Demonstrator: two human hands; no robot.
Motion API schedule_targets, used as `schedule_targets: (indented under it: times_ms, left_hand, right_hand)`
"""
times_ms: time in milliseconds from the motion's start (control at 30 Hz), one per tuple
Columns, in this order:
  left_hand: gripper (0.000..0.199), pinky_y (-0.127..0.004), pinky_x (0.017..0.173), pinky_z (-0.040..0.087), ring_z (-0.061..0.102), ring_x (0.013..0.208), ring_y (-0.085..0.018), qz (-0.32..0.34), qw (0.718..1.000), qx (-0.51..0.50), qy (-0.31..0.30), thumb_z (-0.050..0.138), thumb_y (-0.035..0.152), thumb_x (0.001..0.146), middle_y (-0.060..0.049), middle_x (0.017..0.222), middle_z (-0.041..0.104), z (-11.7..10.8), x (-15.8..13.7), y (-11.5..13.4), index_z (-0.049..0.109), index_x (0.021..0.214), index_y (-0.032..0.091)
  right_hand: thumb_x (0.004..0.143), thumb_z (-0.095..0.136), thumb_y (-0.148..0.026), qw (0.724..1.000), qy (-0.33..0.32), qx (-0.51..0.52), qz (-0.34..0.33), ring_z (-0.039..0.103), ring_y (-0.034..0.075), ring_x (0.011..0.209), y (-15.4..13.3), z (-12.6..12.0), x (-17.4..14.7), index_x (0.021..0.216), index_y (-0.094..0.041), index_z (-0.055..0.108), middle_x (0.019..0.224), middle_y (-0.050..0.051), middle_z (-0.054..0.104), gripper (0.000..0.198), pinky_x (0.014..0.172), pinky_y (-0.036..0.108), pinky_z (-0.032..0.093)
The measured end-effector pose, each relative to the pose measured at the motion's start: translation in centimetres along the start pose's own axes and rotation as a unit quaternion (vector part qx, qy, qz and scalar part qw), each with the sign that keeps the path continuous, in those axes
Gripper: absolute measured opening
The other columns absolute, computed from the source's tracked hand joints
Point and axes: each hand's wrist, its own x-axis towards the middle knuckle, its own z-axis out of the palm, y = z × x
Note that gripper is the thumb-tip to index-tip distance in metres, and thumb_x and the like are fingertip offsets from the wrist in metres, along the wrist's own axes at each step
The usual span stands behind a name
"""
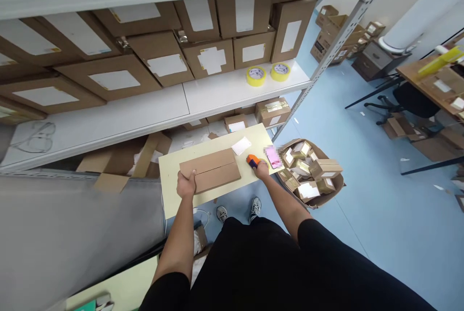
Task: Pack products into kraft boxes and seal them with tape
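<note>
A flat, closed cardboard box (210, 170) lies on the pale yellow board (172, 195) in front of me, the seam between its flaps running lengthwise. My left hand (186, 184) grips its left end, thumb on top. Off the box's right end, my right hand (261, 170) is closed around an orange and dark tape dispenser (253, 160); a bit of yellow shows beside the fingers. A white paper slip (241, 146) rests behind the box. To the right of my right hand lies a pink phone-like object (273, 157), partly blurred.
A shelf (217, 96) ahead holds stacked labelled boxes (213, 60) and two yellow tape rolls (256, 76). Right of the board stands a large carton (331, 195) full of small parcels. A metal rack post (326, 55) rises behind it. Glasses (38, 137) lie at the shelf's left.
</note>
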Motion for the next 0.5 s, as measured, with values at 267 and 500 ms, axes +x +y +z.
schedule_targets:
  times_ms: [267, 500]
  left_hand:
    - [0.069, -0.047, 0.093, 0.054, 0.07, 0.115, -0.037, 0.007, 1.0, -0.023, 0.003, 0.055, 0.07, 0.095, -0.019, 0.134, 0.069, 0.2, -0.7, 0.0, 0.049, 0.146, 0.024]
    - [0.073, -0.044, 0.095, 0.052, 0.068, 0.121, -0.037, 0.006, 0.998, -0.061, 0.0, 0.056, 0.064, 0.097, -0.023, 0.139, 0.065, 0.1, -1.7, 0.2, 0.044, 0.153, 0.019]
  right_hand:
    - [0.093, 0.062, -0.051, 0.953, 0.108, 0.224, -0.171, 0.066, 0.03, 0.091, -3.9, -3.5, -4.0, 0.128, -0.021, 0.052, 0.107, 0.011, 0.068, 0.047, 0.078, 0.04, 0.053]
    - [0.082, 0.078, -0.059, 0.887, -0.054, 0.303, -0.343, 0.061, 0.023, 0.086, -14.1, -2.9, -9.1, 0.114, -0.023, 0.058, 0.097, 0.003, 0.066, 0.052, 0.079, 0.035, 0.051]
